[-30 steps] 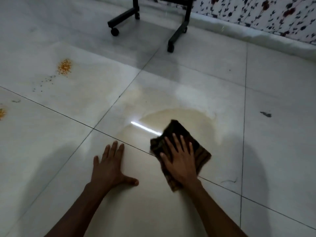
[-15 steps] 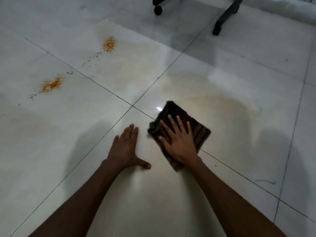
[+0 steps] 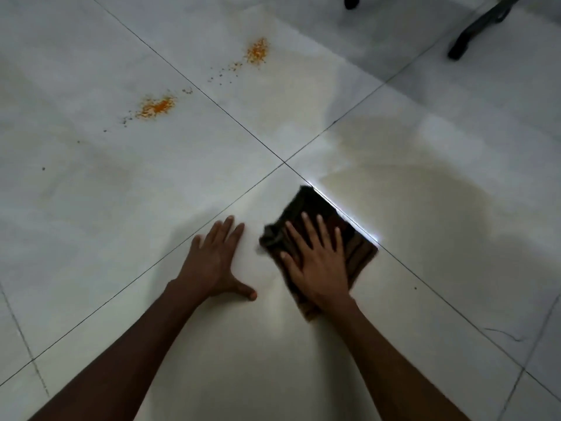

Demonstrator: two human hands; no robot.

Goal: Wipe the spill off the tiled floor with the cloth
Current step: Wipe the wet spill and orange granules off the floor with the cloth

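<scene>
Most of the dark brown folded cloth (image 3: pixel 315 208) sits hidden under the flat right hand (image 3: pixel 318 262), and its left edge is smeared with motion blur. Both forearms run off the bottom edge, and the black wheeled metal stand legs (image 3: pixel 476 28) get chopped by the top edge.

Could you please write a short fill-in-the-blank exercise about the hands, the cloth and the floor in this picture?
1. The right hand presses flat on the dark ____.
2. The left hand rests bare on the ____, apart from the cloth.
3. Two patches of ____ crumbs lie beyond the left hand.
4. The brownish spill spreads to the ____ of the cloth.

Missing words: cloth; floor; orange; right
</scene>
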